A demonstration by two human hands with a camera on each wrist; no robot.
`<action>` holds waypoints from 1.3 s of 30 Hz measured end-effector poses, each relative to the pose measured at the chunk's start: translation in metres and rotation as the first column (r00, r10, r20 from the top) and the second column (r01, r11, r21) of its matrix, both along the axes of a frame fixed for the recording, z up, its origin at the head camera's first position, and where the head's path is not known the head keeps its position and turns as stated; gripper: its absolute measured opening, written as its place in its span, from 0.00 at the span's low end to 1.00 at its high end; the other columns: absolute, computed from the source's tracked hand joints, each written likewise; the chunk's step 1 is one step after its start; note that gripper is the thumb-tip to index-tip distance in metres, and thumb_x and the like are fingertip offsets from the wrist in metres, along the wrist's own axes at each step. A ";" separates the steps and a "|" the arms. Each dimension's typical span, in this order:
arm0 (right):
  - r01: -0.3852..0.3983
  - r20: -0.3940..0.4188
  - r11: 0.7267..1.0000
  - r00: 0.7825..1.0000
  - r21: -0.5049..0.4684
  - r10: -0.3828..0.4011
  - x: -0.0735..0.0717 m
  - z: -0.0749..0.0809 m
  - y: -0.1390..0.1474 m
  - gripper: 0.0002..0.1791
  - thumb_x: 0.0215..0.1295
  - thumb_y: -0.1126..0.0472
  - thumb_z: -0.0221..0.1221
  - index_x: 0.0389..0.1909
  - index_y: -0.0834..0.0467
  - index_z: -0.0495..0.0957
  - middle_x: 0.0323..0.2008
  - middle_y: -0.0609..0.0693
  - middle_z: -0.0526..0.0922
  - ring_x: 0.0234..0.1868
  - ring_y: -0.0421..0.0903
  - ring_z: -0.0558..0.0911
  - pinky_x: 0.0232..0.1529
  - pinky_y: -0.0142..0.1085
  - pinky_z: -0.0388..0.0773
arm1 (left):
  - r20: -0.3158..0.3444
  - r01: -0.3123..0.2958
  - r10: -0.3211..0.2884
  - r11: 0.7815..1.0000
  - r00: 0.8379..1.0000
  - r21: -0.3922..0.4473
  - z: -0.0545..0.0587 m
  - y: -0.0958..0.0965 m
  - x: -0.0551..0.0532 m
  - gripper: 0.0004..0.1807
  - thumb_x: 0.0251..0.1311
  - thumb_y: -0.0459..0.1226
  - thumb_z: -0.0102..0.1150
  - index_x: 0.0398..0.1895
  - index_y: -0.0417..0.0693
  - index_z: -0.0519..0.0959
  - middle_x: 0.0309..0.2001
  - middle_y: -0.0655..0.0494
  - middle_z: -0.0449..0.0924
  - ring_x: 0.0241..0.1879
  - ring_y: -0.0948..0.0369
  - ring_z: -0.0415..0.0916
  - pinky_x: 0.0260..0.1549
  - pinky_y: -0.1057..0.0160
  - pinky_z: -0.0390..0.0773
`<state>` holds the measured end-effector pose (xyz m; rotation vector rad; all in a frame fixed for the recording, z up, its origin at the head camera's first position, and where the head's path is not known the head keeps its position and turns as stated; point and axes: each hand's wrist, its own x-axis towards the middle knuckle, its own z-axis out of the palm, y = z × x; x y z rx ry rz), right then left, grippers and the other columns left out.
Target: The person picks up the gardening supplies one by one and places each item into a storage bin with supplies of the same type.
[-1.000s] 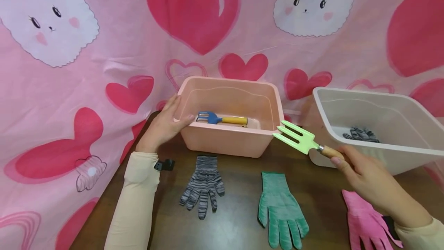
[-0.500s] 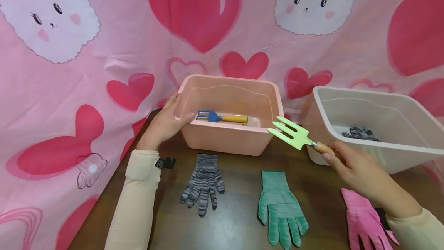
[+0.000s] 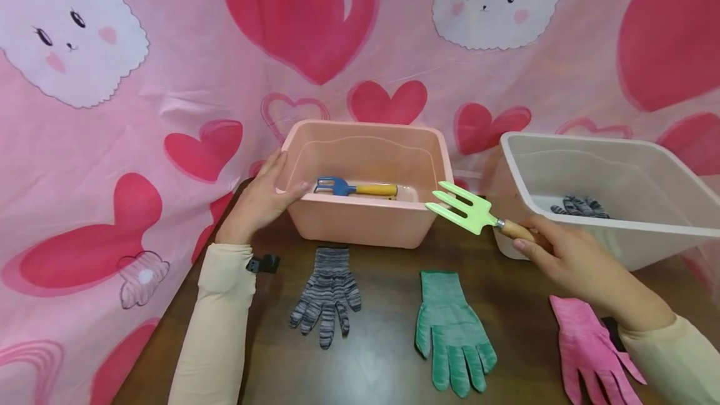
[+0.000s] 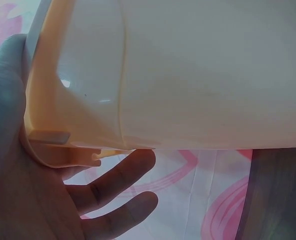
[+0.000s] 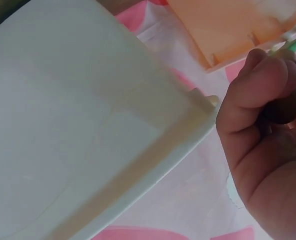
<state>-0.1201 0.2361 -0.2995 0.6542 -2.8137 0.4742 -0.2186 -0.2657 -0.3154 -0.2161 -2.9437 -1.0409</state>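
My left hand [image 3: 255, 199] grips the left front corner of a pink plastic bin [image 3: 360, 220], thumb over the front rim and fingers along the left side. In the left wrist view its fingers [image 4: 122, 172] reach along the outer wall. Inside the bin lies a small blue hand fork [image 3: 340, 186] with a yellow handle. My right hand [image 3: 574, 261] holds a light green hand fork [image 3: 469, 210] by its wooden handle [image 3: 514, 230]. The tines point left and overlap the bin's right front corner in the head view. In the right wrist view, fingers curl round the handle's dark end [image 5: 283, 107].
A light grey bin [image 3: 630, 230] stands at the right, with a striped grey glove [image 3: 582, 206] inside. On the dark table [image 3: 382, 317] lie another striped glove [image 3: 328, 299], a green glove [image 3: 454, 330] and a pink glove [image 3: 590, 349]. A heart-patterned cloth [image 3: 225, 67] hangs behind.
My right hand has moved left with the green hand fork, bringing its tines across the pink bin's front right rim. My left hand stays at the bin's corner.
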 end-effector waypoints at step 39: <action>-0.098 0.177 0.994 0.980 0.037 0.090 -0.065 0.023 -0.046 0.14 0.71 0.51 0.63 0.46 0.55 0.73 0.22 0.44 0.68 0.23 0.42 0.70 0.26 0.39 0.69 | 0.003 -0.006 0.006 1.000 1.000 0.010 0.000 0.001 -0.001 0.55 0.61 0.66 0.56 0.83 0.59 0.40 0.82 0.58 0.35 0.76 0.41 0.45 0.65 0.29 0.54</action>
